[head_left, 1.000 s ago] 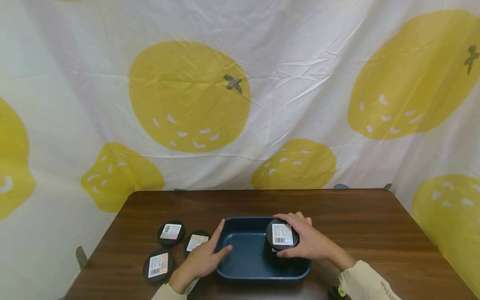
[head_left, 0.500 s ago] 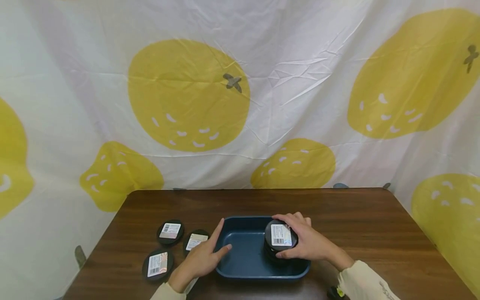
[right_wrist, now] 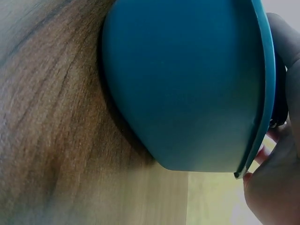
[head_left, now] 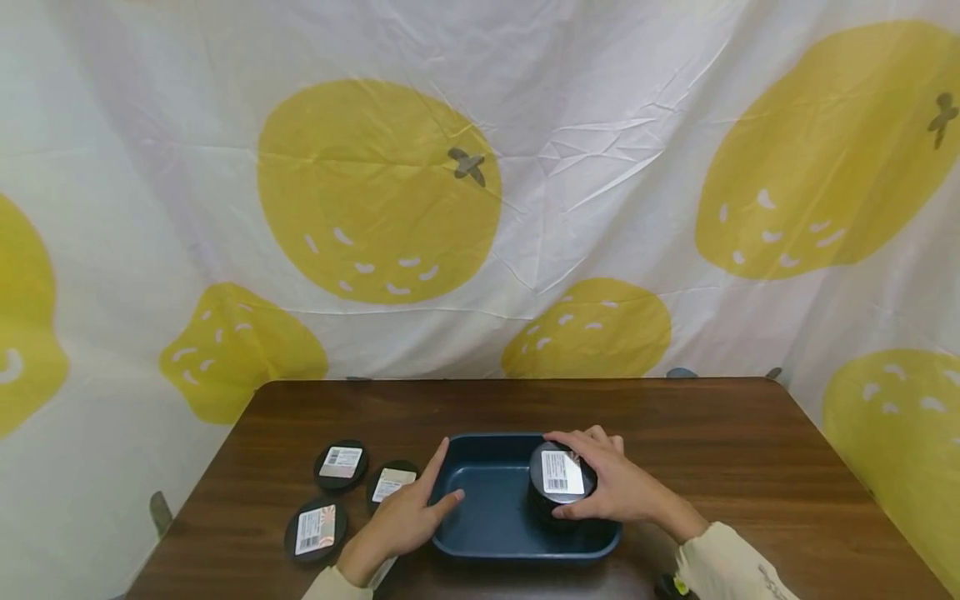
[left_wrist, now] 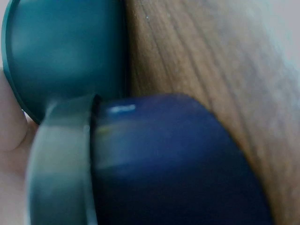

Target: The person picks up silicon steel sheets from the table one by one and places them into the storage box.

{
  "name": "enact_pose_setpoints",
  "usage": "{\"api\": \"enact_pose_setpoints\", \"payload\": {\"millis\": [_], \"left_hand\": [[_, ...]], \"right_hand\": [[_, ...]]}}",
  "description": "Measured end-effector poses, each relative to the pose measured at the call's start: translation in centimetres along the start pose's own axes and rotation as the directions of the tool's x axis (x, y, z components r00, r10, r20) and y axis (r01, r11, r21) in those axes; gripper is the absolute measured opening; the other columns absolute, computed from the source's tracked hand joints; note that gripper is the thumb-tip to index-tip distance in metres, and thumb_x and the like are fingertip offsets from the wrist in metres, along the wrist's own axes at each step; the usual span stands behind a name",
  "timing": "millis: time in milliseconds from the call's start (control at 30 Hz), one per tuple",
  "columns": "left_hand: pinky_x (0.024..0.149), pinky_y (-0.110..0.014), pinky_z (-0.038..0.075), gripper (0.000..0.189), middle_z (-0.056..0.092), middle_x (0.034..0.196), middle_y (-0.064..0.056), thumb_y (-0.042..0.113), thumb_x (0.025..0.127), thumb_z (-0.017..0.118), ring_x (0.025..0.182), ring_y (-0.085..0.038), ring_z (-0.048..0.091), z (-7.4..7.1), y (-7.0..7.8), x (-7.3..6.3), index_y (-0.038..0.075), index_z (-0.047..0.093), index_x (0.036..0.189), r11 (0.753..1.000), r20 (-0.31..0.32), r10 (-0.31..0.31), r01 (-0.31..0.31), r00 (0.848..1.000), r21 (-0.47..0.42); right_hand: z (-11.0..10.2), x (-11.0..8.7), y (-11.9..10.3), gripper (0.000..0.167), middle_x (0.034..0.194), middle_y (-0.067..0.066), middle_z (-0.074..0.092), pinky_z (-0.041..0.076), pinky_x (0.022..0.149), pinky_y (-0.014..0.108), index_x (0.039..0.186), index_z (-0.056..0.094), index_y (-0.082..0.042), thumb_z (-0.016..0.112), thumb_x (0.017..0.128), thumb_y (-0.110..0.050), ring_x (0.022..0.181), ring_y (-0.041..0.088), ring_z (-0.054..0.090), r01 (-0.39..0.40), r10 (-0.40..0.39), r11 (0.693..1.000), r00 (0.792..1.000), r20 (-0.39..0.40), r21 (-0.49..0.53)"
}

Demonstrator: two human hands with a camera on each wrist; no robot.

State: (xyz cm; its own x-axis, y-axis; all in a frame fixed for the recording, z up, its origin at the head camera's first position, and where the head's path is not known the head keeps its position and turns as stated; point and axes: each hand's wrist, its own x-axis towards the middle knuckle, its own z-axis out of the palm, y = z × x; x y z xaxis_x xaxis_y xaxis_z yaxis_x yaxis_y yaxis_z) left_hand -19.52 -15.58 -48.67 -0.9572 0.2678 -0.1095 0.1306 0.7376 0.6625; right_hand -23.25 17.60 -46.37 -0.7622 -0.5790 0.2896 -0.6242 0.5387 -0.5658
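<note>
Light is soft; the left wrist view blurs.

A smooth, dark-blue rectangular tray with rounded corners [head_left: 483, 510] stands upright at the near middle, open at the top, long sides running left to right. Inside its right half, a round black container [head_left: 562, 472] is held upright, white barcode label uppermost.

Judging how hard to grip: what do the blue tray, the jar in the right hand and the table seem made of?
Tray: probably smooth plastic, though coated metal is possible; satin highlights, even colour.
Jar: likely black plastic, slightly glossy from its soft sheen; sides mostly hidden.
Table: wood or wood-look laminate, low sheen; dark grain streaks.
</note>
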Motion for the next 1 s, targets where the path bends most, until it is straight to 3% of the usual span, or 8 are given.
{"api": "enact_pose_setpoints", "payload": {"millis": [633,1000], "left_hand": [[0.095,-0.068,0.04,0.08,0.048,0.146,-0.023,0.059,0.096,0.051,0.124,-0.046,0.054,-0.11,0.14,-0.08,0.03,0.012,0.16,1.0,0.008,-0.01,0.01,1.0,-0.01],[0.095,-0.068,0.04,0.077,0.048,0.146,-0.024,0.054,0.098,0.051,0.124,-0.046,0.054,-0.03,0.18,-0.09,0.029,0.012,0.16,1.0,0.006,-0.012,0.012,1.0,-0.005]], "right_hand": [[0.13,-0.1,0.25,0.092,0.113,-0.017,0.06,0.022,0.078,0.037,0.142,0.053,-0.023,0.087,0.063,-0.056,0.098,0.005,0.038,-0.031,0.031,1.0,1.0,0.005,-0.006],[0.43,-0.4,0.54,0.094,0.111,-0.016,0.059,0.023,0.076,0.037,0.147,0.047,-0.027,0.083,0.067,-0.06,0.097,0.007,0.036,-0.064,0.064,0.998,0.998,0.027,0.015]]}}
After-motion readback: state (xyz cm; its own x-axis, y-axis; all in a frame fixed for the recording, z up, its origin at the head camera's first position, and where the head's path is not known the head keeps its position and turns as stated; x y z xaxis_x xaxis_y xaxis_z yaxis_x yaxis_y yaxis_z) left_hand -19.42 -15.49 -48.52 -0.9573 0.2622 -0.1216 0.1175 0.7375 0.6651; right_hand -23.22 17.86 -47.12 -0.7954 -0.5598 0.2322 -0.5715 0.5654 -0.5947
